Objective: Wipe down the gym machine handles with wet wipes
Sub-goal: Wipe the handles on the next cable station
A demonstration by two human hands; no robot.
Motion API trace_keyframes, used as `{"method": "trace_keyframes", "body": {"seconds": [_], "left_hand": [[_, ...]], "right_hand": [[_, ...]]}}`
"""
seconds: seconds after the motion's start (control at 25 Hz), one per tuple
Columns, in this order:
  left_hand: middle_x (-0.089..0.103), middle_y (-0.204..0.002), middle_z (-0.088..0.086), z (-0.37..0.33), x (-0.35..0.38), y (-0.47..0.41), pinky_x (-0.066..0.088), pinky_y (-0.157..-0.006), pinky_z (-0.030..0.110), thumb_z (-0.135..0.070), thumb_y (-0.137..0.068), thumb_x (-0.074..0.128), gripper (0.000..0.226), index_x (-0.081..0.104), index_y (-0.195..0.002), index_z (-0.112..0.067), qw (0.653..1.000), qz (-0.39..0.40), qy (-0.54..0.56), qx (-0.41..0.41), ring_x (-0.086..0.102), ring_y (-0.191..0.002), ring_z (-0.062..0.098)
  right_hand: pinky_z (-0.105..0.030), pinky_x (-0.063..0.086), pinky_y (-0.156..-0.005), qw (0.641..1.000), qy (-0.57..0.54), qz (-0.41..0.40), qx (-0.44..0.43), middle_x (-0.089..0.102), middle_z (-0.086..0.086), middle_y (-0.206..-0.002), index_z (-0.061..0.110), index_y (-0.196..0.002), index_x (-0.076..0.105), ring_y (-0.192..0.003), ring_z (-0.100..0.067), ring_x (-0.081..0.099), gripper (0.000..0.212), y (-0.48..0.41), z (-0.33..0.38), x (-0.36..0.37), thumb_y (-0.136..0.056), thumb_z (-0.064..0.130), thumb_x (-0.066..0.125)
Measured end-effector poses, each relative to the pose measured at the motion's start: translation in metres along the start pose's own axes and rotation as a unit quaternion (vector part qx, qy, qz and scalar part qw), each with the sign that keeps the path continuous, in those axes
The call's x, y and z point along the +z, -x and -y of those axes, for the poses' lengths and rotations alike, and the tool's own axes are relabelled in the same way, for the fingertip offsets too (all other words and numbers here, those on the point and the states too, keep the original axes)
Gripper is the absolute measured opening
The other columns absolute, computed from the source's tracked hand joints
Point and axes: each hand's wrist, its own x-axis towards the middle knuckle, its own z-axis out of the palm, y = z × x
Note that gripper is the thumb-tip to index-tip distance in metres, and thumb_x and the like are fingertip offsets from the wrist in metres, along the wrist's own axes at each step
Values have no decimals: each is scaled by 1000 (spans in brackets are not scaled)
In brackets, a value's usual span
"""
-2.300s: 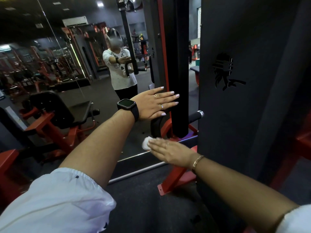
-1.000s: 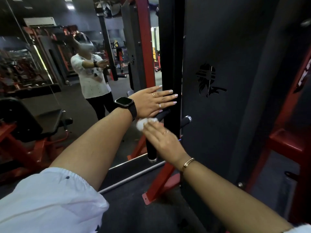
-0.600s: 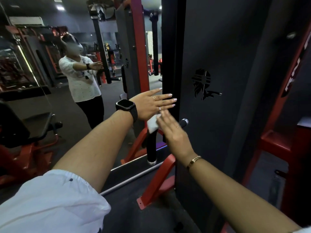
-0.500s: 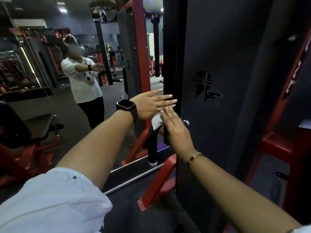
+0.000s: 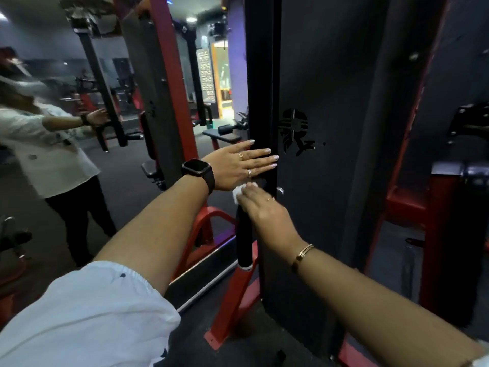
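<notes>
Atop the black handle (image 5: 244,239), the right hand (image 5: 260,207) seemingly pinches a wet wipe (image 5: 239,190), left hand (image 5: 235,165) flat against the upright (image 5: 262,75); a downward stroke should follow.

A loose white sleeve (image 5: 87,319) with small dark specks and a gathered cuff fills the lower left. At centre, the left wrist wears a black square-faced smartwatch (image 5: 197,169); the left hand (image 5: 238,165) has two gold rings (image 5: 240,155) and pale polished nails. Right of centre, a gold bangle (image 5: 304,254) circles the right wrist.

Head-worn view, forward-down, close
</notes>
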Motion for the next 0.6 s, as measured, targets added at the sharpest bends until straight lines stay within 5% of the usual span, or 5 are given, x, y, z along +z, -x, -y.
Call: {"method": "trace_keyframes", "body": {"seconds": [0.12,0.24,0.32,0.48,0.6], "left_hand": [[21,-158,-2,3,12,-3,14,-118,42,-20,-94,26,59,18,-152,-16,998,-59,28,10,19,-145,17],[22,-157,-1,7,23,0,16,-118,43,-25,-98,19,54,20,-152,-16,993,-95,66,14,20,-145,17],[21,-157,-2,11,29,-2,15,-118,44,-29,-98,22,55,19,-152,-18,990,-117,76,21,19,-145,16],[16,-158,-3,6,47,-6,14,-118,43,-30,-96,26,58,17,-153,-19,983,-172,62,19,17,-146,16],[17,-158,-3,10,53,-9,12,-119,41,-38,-99,23,57,18,-152,-19,977,-197,74,27,15,-146,15]], "right_hand": [[-31,50,-90,996,43,-4,-76,70,-10,-88,3,-86,72,-90,-26,67,20,0,16,2,-94,5,54],[-36,55,-73,992,89,35,85,67,-7,-88,9,-83,68,-86,-26,64,9,-31,10,9,-85,6,60],[-39,54,-86,978,96,97,161,68,-8,-99,10,-93,70,-98,-28,64,18,-33,10,10,-82,7,56],[-29,54,-83,989,98,106,41,72,-4,-99,13,-87,74,-99,-19,66,24,-11,32,0,-89,29,57],[-29,52,-65,972,125,107,170,66,-3,-78,13,-74,65,-76,-20,62,27,-48,4,12,-85,37,58]]}}
